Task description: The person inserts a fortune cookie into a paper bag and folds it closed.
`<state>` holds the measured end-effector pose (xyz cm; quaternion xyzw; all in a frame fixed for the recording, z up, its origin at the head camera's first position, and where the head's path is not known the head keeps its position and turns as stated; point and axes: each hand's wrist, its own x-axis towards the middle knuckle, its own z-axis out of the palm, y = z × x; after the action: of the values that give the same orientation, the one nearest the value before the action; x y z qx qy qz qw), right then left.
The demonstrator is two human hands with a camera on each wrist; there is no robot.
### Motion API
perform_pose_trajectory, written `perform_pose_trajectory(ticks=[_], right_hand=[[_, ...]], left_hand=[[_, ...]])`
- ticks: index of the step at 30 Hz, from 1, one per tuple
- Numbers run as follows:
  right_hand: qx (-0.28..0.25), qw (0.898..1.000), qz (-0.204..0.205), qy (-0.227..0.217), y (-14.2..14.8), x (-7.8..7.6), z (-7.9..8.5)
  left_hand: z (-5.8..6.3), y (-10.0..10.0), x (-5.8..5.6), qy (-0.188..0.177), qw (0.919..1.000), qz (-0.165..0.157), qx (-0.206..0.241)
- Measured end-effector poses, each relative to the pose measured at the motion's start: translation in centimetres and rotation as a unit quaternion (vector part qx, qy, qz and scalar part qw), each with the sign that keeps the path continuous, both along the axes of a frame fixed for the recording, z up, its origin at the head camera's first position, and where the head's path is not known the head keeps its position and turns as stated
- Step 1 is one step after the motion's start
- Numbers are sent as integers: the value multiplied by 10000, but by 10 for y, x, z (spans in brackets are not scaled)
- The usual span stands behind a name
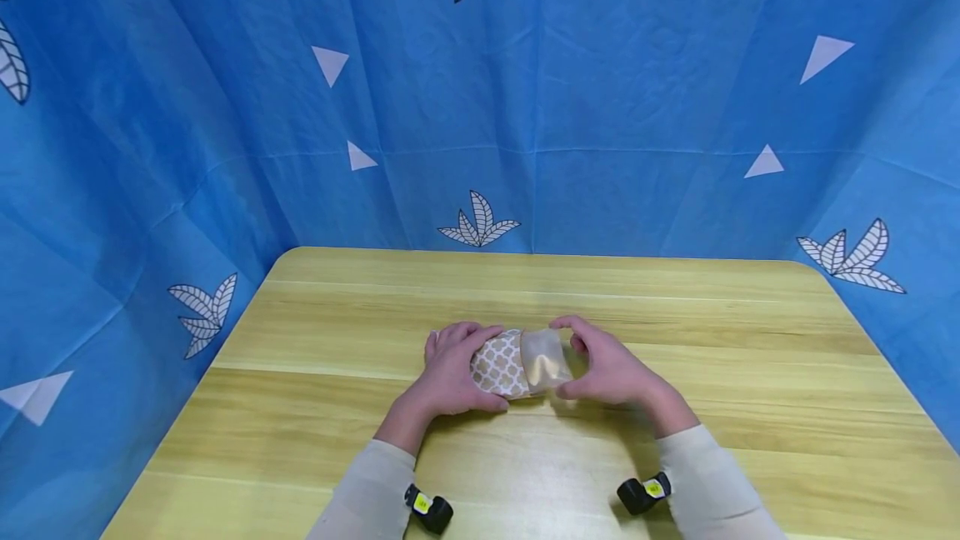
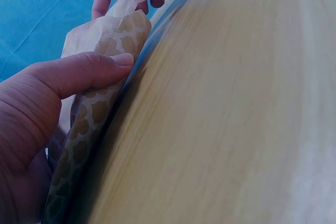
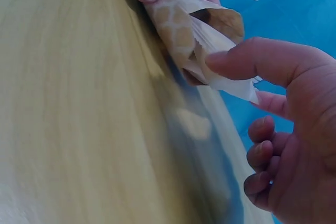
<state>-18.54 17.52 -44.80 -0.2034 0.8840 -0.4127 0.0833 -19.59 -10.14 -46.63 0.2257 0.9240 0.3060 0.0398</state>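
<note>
A paper bag with a tan-and-white lattice pattern lies on its side near the middle of the table. My left hand grips it from the left, thumb along the near side, fingers over the far side. Out of the bag's open right end sticks a pale, see-through packet with a serrated edge. At the packet's outer end, my right hand pinches it between thumb and index finger, the other fingers curled in the right wrist view. What lies deeper inside the bag is hidden.
The wooden table has rounded far corners. Behind it and along both sides hangs a blue curtain with white leaves and triangles. A small black device is strapped to each sleeve.
</note>
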Motion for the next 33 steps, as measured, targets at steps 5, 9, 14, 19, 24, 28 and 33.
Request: perform_pose_trajectory(ticks=[5,9,14,19,24,28,33], right_hand=[[-168,9998,22,-53,-4,0,-6],[-222,9997,88,-47,-7,-2,-10],[-257,9996,-49,-105,-7,-1,-14],[-706,9973,-144,146,6,3,-20],[-846,9956,-230,324,11,5,-26],[-742,9959,-357,363,6,6,-27],[-668,9954,-549,419,0,8,-26]], left_hand=[[-1,1,0,38,10000,6,-23],[-2,1,0,62,9999,44,-75],[-2,1,0,96,9999,46,-68],[-3,1,0,120,9999,37,-77],[-3,0,0,96,9999,52,-61],[-2,0,0,72,10000,47,-42],[-2,1,1,49,10000,47,-36]])
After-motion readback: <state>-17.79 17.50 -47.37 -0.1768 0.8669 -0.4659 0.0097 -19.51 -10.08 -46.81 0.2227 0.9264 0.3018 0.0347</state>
